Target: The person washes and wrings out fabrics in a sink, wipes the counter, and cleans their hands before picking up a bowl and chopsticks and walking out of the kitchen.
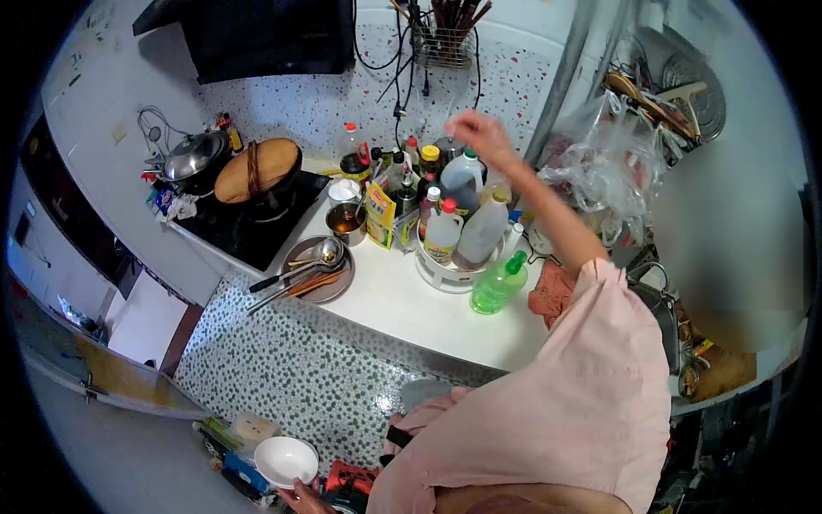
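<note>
At the lower left, my left hand (306, 498) grips a white bowl (286, 460) by its near edge, low over the floor side of the counter. No contents show in the bowl. My right arm reaches up across the counter, and my right hand (484, 137) hovers near the wall above a cluster of bottles. Its fingers are curled together; whatever they hold is too small or hidden to name. Beneath it stand a jug with a green cap (463, 178), a yellow-capped bottle (429, 158) and a metal container (449, 147).
A round white tray (452, 281) holds several bottles. Beside it are a green pump bottle (498, 284) and an orange cloth (552, 294). Left of these lie a plate (330, 292) with ladles, a metal cup (348, 224), and a stove (248, 234) with a wooden-lidded pot (258, 171).
</note>
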Demonstrator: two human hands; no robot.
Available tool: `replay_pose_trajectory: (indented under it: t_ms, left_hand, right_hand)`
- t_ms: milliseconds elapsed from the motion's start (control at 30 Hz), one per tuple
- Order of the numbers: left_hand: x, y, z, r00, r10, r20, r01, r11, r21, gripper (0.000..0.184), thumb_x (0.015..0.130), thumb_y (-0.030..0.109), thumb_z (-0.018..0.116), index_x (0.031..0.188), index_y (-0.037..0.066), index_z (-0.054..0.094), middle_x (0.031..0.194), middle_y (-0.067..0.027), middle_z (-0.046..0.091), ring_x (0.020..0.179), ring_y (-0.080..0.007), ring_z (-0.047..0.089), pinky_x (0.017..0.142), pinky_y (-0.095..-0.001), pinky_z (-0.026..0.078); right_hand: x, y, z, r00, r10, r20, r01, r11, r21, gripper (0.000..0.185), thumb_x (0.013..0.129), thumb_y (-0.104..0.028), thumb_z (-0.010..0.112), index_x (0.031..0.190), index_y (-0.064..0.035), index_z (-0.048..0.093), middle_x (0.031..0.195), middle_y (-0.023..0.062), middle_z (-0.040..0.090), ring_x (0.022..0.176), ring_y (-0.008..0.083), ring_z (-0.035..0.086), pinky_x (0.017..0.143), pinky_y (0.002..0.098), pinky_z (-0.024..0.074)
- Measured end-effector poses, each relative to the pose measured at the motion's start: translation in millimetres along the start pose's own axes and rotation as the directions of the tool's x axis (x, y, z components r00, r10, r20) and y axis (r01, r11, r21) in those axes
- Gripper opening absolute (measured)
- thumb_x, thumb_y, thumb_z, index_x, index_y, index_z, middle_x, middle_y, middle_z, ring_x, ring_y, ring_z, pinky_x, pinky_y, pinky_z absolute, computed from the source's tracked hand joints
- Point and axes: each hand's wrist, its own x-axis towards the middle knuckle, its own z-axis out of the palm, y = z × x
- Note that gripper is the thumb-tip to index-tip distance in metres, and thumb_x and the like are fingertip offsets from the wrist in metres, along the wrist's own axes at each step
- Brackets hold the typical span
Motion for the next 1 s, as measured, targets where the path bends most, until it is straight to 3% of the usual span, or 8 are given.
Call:
replay_pose_trajectory:
  t_ms: [167,267,367,433,633,833,900,1000]
  left_hand:
    - [9.2,70.8,23.5,0.986,-0.161,0.037,0.162,0.902,-0.4,0.051,0.087,0.013,0.058,0.132,0.004,0.034,0.111,-0.0214,0.053,0.09,-0.0321,0.053,0.07,-0.0476,0.047]
    - [68.5,36.5,33.6,0.988,-0.053,0.146,0.121,0.853,-0.508,0.056,0.084,0.018,0.059,0.133,0.003,0.034,0.127,-0.0223,0.045,0.108,-0.0352,0.049,0.079,-0.0475,0.049]
    - [80.6,98.0,51.1,0.982,-0.117,0.145,0.183,0.744,-0.642,0.053,0.084,0.019,0.058,0.131,0.004,0.037,0.13,-0.0186,0.042,0.114,-0.0349,0.046,0.082,-0.0477,0.051]
    - [106.3,123.3,60.5,0.976,-0.175,0.13,0.218,0.753,-0.62,0.058,0.082,0.022,0.061,0.132,0.005,0.036,0.13,-0.0159,0.042,0.115,-0.0332,0.046,0.081,-0.0481,0.052]
    - [183.0,157.0,85.8,0.98,-0.163,0.114,0.199,0.757,-0.623,0.058,0.083,0.025,0.062,0.131,0.004,0.038,0.127,-0.0162,0.046,0.113,-0.0315,0.049,0.081,-0.0488,0.054]
    - [233.8,171.5,90.2,0.946,-0.283,0.159,0.316,0.687,-0.655,0.058,0.085,0.028,0.057,0.131,0.001,0.036,0.127,-0.0177,0.047,0.113,-0.0314,0.051,0.086,-0.0447,0.053]
    - [255.6,169.2,87.5,0.943,-0.287,0.167,0.325,0.697,-0.639,0.058,0.085,0.028,0.057,0.131,0.0,0.036,0.127,-0.0182,0.048,0.113,-0.0315,0.051,0.086,-0.0443,0.053]
    - [306.0,158.1,85.9,0.941,-0.292,0.173,0.332,0.689,-0.644,0.06,0.085,0.03,0.058,0.132,0.0,0.035,0.125,-0.0187,0.049,0.11,-0.0322,0.054,0.088,-0.0455,0.052]
  right_hand:
    - [106.5,-12.1,-54.2,0.953,-0.048,-0.298,-0.077,0.916,-0.393,0.021,0.087,-0.029,0.06,0.09,-0.0098,0.068,0.072,0.0004,0.063,0.067,0.0091,0.055,0.064,0.025,0.0459]
    - [154.3,10.1,-71.0,0.845,-0.485,-0.226,0.446,0.872,-0.204,0.03,0.09,-0.026,0.054,0.115,-0.0104,0.061,0.094,-0.0013,0.063,0.075,0.0088,0.051,0.068,0.0233,0.0431]
    - [166.6,-14.0,-58.8,0.944,-0.29,-0.155,0.27,0.953,-0.138,0.037,0.091,-0.031,0.054,0.12,-0.009,0.058,0.112,0.0014,0.062,0.104,0.0123,0.055,0.086,0.0251,0.0392]
    - [155.4,-40.4,-8.6,0.936,-0.271,-0.227,0.263,0.963,-0.064,0.026,0.092,-0.023,0.054,0.112,-0.0096,0.063,0.095,-0.0032,0.063,0.081,0.0052,0.052,0.07,0.0191,0.0385]
    - [125.1,-78.1,160.9,0.894,-0.084,0.44,0.016,0.987,0.157,0.017,0.091,-0.014,0.054,0.099,-0.0034,0.065,0.084,-0.0004,0.059,0.072,0.007,0.053,0.067,0.0208,0.0443]
    - [65.7,-100.7,321.8,0.311,-0.439,0.843,-0.321,0.786,0.528,0.02,0.088,-0.019,0.059,0.087,-0.0002,0.066,0.077,0.0092,0.063,0.069,0.0197,0.059,0.063,0.0307,0.0457]
    - [20.6,-90.6,367.5,0.146,-0.284,0.948,-0.412,0.853,0.319,0.017,0.087,-0.016,0.058,0.094,-0.0019,0.065,0.082,0.0106,0.063,0.074,0.0244,0.061,0.066,0.0343,0.0472]
    - [-41.8,-56.2,423.6,0.387,0.053,0.921,-0.136,0.991,0.0,0.012,0.085,-0.014,0.056,0.092,-0.0072,0.063,0.086,0.0117,0.063,0.08,0.0304,0.061,0.068,0.0393,0.0476]
